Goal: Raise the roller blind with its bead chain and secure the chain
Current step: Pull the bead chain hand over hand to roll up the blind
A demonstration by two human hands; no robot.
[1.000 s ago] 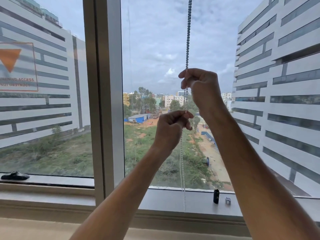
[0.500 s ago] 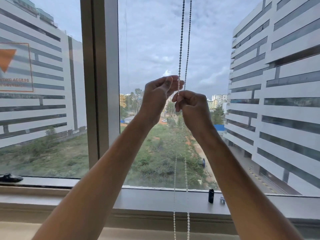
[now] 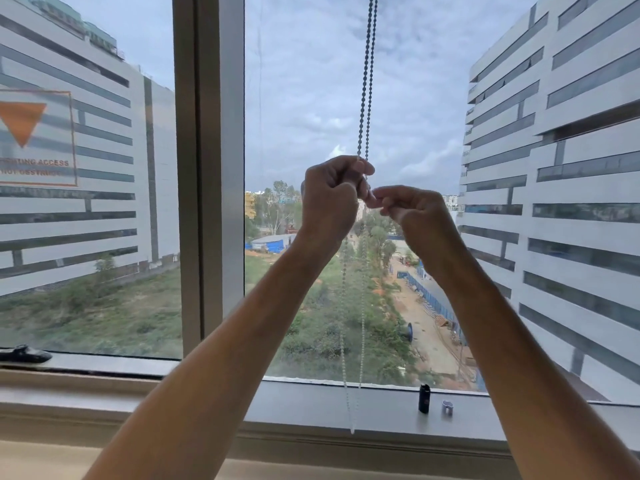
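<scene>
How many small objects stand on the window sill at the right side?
2: a black cylinder and, just right of it, a small pale clip-like piece. The right forearm may hide others.

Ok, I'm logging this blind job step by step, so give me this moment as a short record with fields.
chain: bead chain, two strands hanging down from above into the hands, the loop's bottom near the sill
left hand: left hand grips the chain
right hand: right hand pinches at the chain beside the left
blind: not in view
on sill: small black object, small pale clip
</scene>
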